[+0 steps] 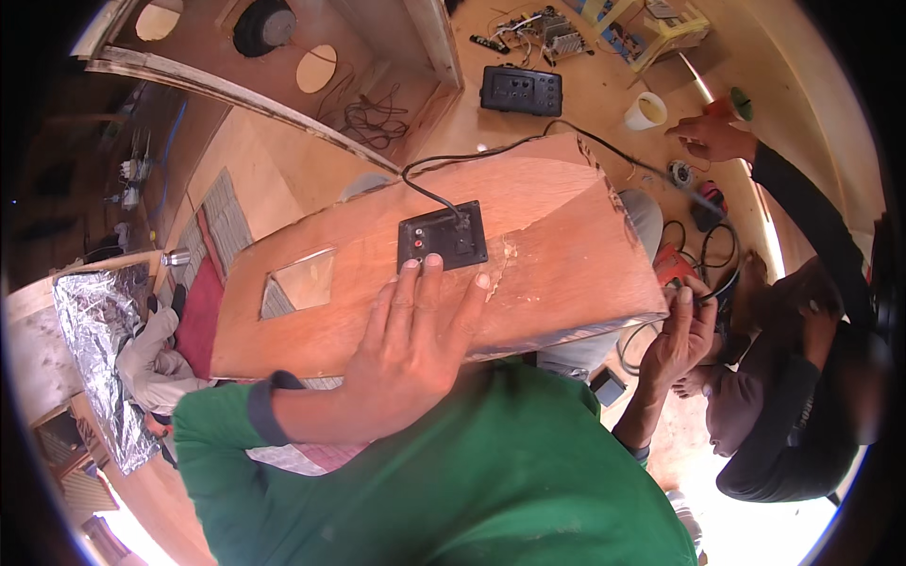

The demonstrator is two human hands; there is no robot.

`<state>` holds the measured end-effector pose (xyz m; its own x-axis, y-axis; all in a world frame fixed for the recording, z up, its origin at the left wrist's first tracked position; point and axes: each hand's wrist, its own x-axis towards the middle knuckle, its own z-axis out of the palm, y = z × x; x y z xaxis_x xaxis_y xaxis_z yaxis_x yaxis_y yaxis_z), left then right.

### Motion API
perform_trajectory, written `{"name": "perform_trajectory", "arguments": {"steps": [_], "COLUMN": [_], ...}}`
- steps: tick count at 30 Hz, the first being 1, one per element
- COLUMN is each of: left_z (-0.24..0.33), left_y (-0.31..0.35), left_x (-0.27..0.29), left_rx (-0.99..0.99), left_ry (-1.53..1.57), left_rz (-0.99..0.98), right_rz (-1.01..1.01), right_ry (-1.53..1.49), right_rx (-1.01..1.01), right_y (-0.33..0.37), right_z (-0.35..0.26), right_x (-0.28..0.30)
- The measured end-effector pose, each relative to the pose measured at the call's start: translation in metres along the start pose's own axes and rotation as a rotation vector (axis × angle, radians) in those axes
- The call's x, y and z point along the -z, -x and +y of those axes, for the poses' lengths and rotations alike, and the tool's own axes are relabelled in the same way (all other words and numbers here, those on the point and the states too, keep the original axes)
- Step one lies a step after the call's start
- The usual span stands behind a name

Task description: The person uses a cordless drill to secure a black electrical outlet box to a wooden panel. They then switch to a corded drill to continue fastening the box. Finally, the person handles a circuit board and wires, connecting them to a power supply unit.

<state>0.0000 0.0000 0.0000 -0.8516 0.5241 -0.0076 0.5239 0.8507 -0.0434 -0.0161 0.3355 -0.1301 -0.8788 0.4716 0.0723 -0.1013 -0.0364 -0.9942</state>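
Note:
A long wooden box point(566, 236) lies across my lap, with a rectangular cut-out point(302, 283) toward its left end. Set into its top is a black terminal plate point(462, 247) with small round sockets. My left hand point(411, 330) rests flat on the wood, fingers spread, two fingertips at the plate's lower edge. A black cable point(528, 141) rises from the plate, loops over the far side and curves down on the right. Beyond the box's right end, my right hand point(687, 330) pinches that cable near its end; the tip is partly hidden by the fingers.
Far left stands a large open wooden cabinet point(264, 104) with round holes and loose wire. A black panel point(521, 91), circuit boards point(557, 42) and a white cup point(645, 111) lie beyond. A co-worker in black sits at right, one hand point(713, 137) reaching out. Foil point(104, 349) lies left.

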Motion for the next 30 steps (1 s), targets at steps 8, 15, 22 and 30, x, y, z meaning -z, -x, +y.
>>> {"name": "perform_trajectory", "arguments": {"steps": [8, 15, 22, 30], "left_z": [0.023, 0.04, 0.037, -0.002], "left_y": [0.024, 0.042, 0.06, 0.115], "left_x": [-0.079, -0.131, -0.178, -0.175], "left_rx": [0.135, 0.228, 0.211, 0.055], "left_ry": [0.101, 0.278, 0.275, 0.138], "left_rz": [0.252, 0.265, 0.338, 0.504], "right_rz": [-0.12, -0.302, -0.507, -0.558], "right_ry": [0.248, 0.024, -0.197, -0.166], "right_rx": [-0.387, -0.737, -0.717, -0.872], "right_y": [0.012, -0.007, 0.01, 0.044], "right_z": [0.051, 0.005, -0.011, 0.008], "right_x": [0.022, 0.018, -0.009, 0.038]}}
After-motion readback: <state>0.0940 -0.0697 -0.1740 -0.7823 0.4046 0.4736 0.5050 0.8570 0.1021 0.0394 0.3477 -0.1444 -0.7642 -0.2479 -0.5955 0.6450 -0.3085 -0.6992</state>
